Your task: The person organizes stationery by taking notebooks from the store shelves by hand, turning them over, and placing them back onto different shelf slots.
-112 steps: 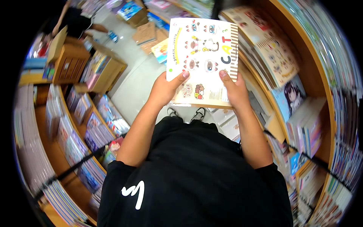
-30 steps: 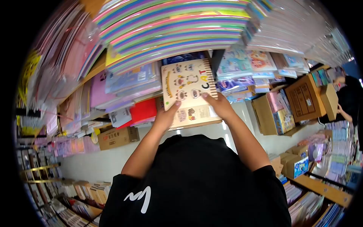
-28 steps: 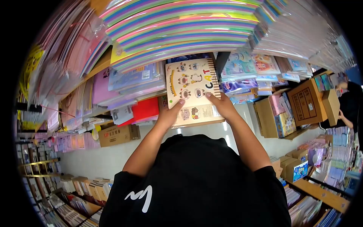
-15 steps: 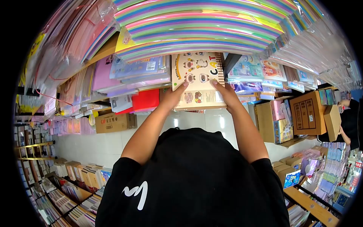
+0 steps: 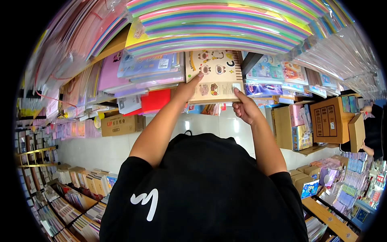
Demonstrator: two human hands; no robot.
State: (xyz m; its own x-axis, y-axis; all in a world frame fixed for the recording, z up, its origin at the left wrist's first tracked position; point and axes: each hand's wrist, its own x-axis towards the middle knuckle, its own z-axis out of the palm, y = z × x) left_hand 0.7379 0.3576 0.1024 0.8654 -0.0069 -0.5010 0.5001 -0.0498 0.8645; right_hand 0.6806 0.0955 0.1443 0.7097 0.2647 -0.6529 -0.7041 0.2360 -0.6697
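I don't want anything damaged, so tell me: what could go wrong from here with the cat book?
The far end of the cat book is hidden from view by the striped stack, so it could catch on something unseen.

The black post stands close to the book's right edge and might scuff it.

The right hand has its fingers curled at the near corner; if its hold is light, the book could twist about the left hand.

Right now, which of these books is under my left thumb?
The cream cat-print book with the brown-striped right edge; the blue one to its left lies clear of your thumb.
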